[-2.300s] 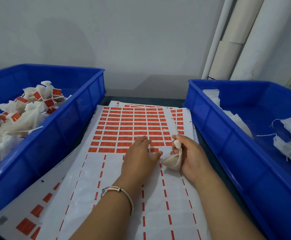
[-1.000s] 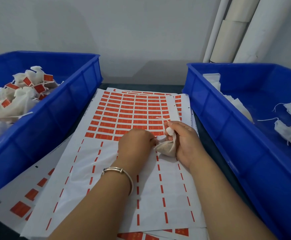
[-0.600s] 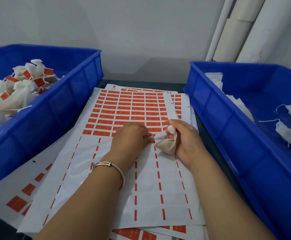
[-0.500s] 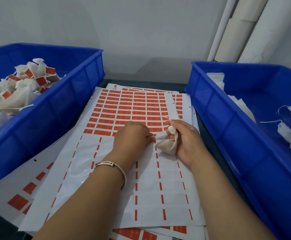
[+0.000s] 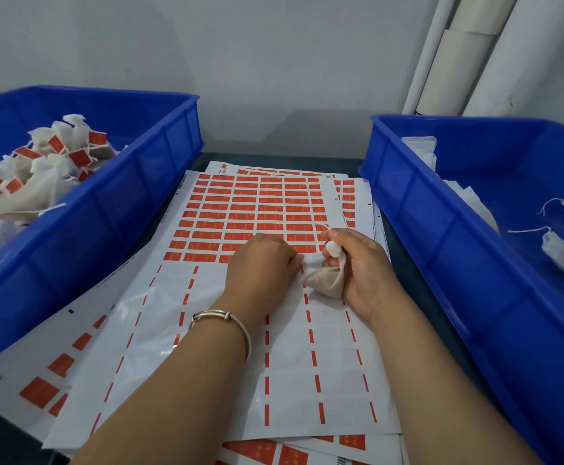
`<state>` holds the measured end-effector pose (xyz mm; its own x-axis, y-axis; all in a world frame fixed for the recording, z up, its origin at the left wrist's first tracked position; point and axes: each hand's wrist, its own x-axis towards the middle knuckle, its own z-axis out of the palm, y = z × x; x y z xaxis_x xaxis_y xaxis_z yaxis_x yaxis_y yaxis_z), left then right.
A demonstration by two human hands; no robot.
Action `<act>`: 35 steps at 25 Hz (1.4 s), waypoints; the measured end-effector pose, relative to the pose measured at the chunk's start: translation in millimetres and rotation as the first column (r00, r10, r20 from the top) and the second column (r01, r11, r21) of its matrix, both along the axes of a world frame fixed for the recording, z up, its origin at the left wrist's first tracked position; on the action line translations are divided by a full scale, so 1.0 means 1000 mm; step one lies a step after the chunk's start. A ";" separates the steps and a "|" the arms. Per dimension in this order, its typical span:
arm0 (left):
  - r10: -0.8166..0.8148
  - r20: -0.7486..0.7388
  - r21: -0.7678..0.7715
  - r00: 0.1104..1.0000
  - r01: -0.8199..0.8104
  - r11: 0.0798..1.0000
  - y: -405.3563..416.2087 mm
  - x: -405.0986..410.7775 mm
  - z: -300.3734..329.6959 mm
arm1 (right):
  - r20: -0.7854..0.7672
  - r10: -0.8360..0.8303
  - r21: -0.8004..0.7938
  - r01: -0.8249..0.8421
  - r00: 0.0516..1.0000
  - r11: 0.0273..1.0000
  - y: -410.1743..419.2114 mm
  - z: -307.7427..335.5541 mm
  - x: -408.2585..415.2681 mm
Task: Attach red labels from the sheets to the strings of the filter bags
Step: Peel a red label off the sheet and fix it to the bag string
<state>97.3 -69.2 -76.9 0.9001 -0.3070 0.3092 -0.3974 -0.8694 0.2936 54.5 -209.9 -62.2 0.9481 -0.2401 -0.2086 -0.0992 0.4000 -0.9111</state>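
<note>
Right hand (image 5: 357,266) grips filter bag (image 5: 324,280), neck up; left hand (image 5: 262,263) curled on sheet (image 5: 240,330).

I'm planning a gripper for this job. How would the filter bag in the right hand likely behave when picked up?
The filter bag sags into a pouch under the right hand, so it is probably floppy and would deform under a squeeze. It looks small and partly filled, so likely light. Its cloth-like surface seems unlikely to slip, and it should not roll.

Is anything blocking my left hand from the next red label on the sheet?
Nothing visible does. The left hand rests on the top label sheet at the nearest row of red labels; its fingertips are hidden.
</note>
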 end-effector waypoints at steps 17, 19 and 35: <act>-0.087 -0.085 -0.090 0.993 0.080 0.993 0.002 0.005 0.000 | -0.007 -0.024 -0.026 0.024 1.000 0.999 0.005 0.006 -0.003; -0.122 -0.171 -0.130 0.978 0.101 0.986 0.006 0.007 0.004 | -0.005 -0.014 -0.030 0.014 1.000 0.999 0.005 0.007 -0.004; -0.102 -0.002 0.021 0.995 0.102 0.995 -0.002 -0.002 0.004 | 0.023 -0.022 -0.046 0.023 0.999 0.999 0.007 0.008 -0.006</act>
<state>95.2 -71.2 -72.9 0.8639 -0.4037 0.3010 -0.4841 -0.8305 0.2755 48.2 -202.7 -54.1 0.9465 -0.2705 -0.1760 -0.0703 0.3596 -0.9305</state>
